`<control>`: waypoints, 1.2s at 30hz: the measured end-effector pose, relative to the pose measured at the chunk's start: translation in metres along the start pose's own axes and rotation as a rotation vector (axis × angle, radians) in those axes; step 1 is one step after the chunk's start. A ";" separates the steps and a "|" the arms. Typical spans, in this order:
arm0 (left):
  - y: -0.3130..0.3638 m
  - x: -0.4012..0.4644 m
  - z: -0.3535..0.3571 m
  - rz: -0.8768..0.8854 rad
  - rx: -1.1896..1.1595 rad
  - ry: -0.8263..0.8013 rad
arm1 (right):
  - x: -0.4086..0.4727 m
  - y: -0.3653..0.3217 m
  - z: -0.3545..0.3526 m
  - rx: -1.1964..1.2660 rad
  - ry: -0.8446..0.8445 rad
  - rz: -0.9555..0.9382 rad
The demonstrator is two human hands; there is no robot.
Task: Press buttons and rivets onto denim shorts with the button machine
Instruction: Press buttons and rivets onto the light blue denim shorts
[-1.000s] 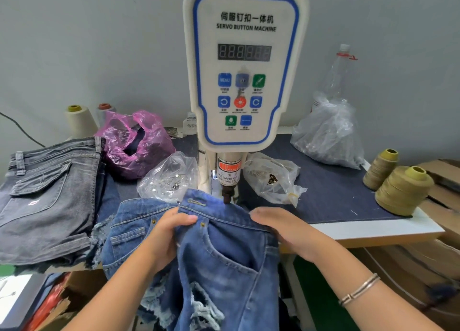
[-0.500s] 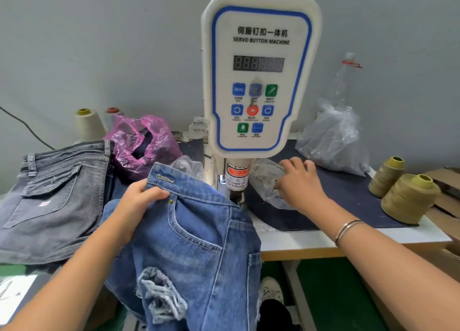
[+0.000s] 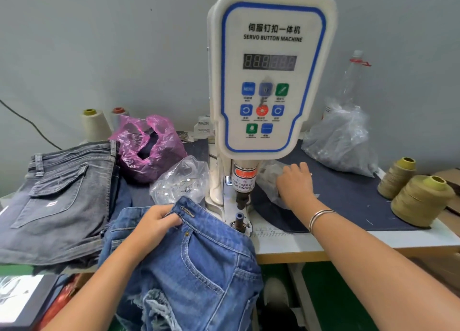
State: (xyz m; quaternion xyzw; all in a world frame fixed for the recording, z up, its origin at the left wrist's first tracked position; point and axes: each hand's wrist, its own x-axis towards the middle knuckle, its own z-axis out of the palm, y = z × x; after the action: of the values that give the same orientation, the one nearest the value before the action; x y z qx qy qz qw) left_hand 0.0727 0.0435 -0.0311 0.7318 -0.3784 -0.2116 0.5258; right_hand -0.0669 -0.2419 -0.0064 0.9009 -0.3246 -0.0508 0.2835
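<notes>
Left hand [image 3: 155, 222] grips the blue denim shorts [image 3: 199, 263] just left of the button machine [image 3: 267, 76]; right hand [image 3: 295, 185] reaches into the clear bag [image 3: 270, 179] right of it, grip hidden.

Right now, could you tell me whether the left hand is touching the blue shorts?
Touching. The head view shows the left hand gripping the waistband of the blue shorts, its fingers curled over the denim edge beside the belt loop, with no gap showing.

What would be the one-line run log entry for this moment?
left hand: holds blue denim shorts waistband | right hand: in clear bag beside button machine | die: bare
</notes>
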 end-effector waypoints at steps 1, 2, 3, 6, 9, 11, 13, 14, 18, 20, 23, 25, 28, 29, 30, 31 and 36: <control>-0.001 0.000 0.000 0.005 0.008 0.003 | 0.000 0.000 0.000 0.007 0.001 0.005; -0.001 0.000 -0.001 0.008 0.017 0.006 | -0.001 0.000 0.000 0.021 0.002 0.014; -0.002 0.000 -0.001 0.007 0.022 0.009 | -0.001 0.000 0.001 0.040 0.006 0.028; -0.004 0.001 -0.001 -0.006 0.031 0.010 | 0.000 0.002 0.002 0.093 0.012 0.062; -0.006 0.003 -0.002 -0.032 0.049 0.007 | 0.000 0.004 0.003 0.110 0.023 0.062; -0.008 0.005 -0.003 -0.054 0.055 0.000 | -0.002 0.006 0.004 0.099 0.063 0.045; -0.009 0.005 -0.004 -0.065 0.052 0.000 | -0.008 0.009 0.006 0.111 0.124 0.026; -0.009 0.005 -0.004 -0.067 0.055 0.000 | -0.012 0.011 0.007 0.131 0.161 0.027; -0.009 0.005 -0.004 -0.077 0.057 -0.001 | -0.039 0.019 -0.001 0.341 0.494 0.053; -0.009 0.006 -0.004 -0.078 0.063 0.008 | -0.055 0.018 -0.008 0.572 0.633 0.064; -0.006 0.005 -0.003 -0.071 0.074 0.016 | -0.081 -0.001 -0.025 1.108 0.489 0.057; -0.005 0.005 -0.003 -0.070 0.080 0.018 | -0.098 -0.019 -0.033 1.517 0.279 0.044; -0.005 0.004 -0.003 -0.075 0.088 0.020 | -0.112 -0.043 -0.038 1.958 0.029 0.099; -0.004 0.004 -0.003 -0.075 0.089 0.021 | -0.113 -0.048 -0.037 2.037 -0.008 0.137; -0.004 0.003 -0.003 -0.076 0.091 0.023 | -0.113 -0.052 -0.038 2.088 -0.031 0.177; -0.003 0.003 -0.002 -0.076 0.090 0.024 | -0.113 -0.055 -0.038 2.116 -0.046 0.209; -0.003 0.003 -0.003 -0.078 0.090 0.028 | -0.112 -0.065 -0.034 2.184 -0.095 0.296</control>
State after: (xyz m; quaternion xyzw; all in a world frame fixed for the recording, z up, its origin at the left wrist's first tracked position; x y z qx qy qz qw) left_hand 0.0772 0.0435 -0.0324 0.7719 -0.3515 -0.2045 0.4887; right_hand -0.1093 -0.1156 -0.0237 0.6160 -0.3100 0.2631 -0.6747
